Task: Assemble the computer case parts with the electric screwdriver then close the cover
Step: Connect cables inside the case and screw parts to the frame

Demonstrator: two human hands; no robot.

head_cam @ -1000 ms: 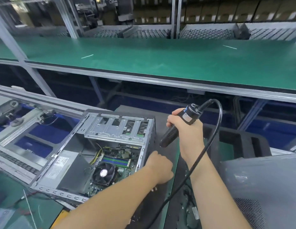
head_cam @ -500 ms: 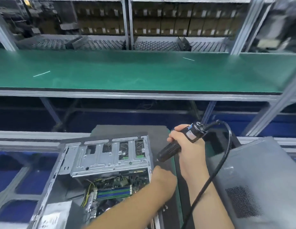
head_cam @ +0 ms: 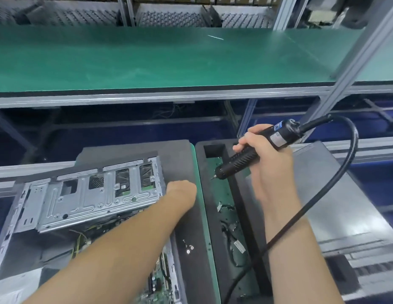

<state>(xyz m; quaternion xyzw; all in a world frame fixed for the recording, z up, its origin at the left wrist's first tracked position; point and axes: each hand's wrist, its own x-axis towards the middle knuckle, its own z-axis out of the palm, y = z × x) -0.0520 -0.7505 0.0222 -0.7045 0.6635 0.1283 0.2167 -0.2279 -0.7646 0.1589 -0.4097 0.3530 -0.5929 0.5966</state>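
The computer case [head_cam: 85, 200] lies open; the left hand [head_cam: 180, 190], fingers hidden, rests at its right edge, while the right hand [head_cam: 263, 159] grips the screwdriver [head_cam: 254, 150] above the tray [head_cam: 221, 207].

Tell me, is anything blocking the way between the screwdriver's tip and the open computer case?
Nothing visible does. The black electric screwdriver, held in the right hand, points over bare black foam toward the silver metal computer case; the left hand rests at the case's edge, below that line.
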